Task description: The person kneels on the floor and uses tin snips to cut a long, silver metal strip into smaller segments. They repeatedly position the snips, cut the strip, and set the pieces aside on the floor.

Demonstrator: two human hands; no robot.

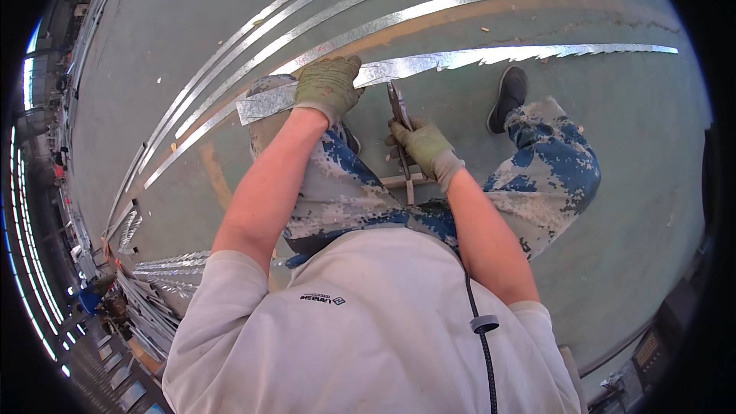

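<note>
A long galvanized metal strip (410, 67) lies across in front of me, over my left knee. Its right part has a row of saw-like notches along the near edge. My left hand (328, 86), in a green work glove, is closed over the strip near its left end. In my right hand (423, 146), also gloved, is a pair of metal snips (399, 107), with the fingers wrapped round the handles. The jaws point away from me, up at the strip's near edge. Whether the blades touch the metal I cannot tell.
Several plain metal strips (307, 21) lie on the green floor (613, 184) beyond and to the left. More notched strips (172, 264) and a heap of long metal pieces (146, 310) are at the lower left. My right shoe (511, 96) stands near the strip's notched part.
</note>
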